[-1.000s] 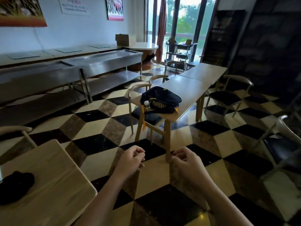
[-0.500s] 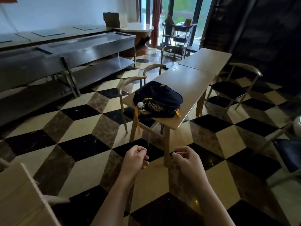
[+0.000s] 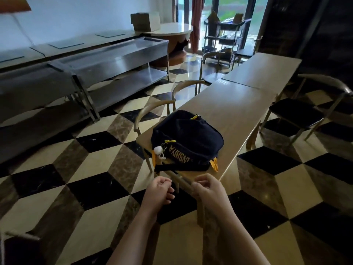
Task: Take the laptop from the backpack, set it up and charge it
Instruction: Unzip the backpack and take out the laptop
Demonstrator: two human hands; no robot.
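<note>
A dark navy backpack (image 3: 188, 139) with yellow lettering, yellow zip pulls and a white pompom lies flat on the near end of a long wooden table (image 3: 235, 108). It is zipped closed, so no laptop shows. My left hand (image 3: 159, 192) and my right hand (image 3: 207, 190) hover side by side just in front of the table's near edge, a little short of the backpack. Both have their fingers curled in and hold nothing.
Wooden chairs stand along the table: two on its left (image 3: 152, 111) and one with a dark seat on the right (image 3: 305, 109). Steel counters (image 3: 107, 60) line the left wall. A round table with a cardboard box (image 3: 145, 22) and a trolley (image 3: 223, 33) stand by the window. The floor is checkered tile.
I have walked closer to the table; the backpack now looks larger and nearer. My two hands stay curled together in front of me. The side table at lower left has left the view.
</note>
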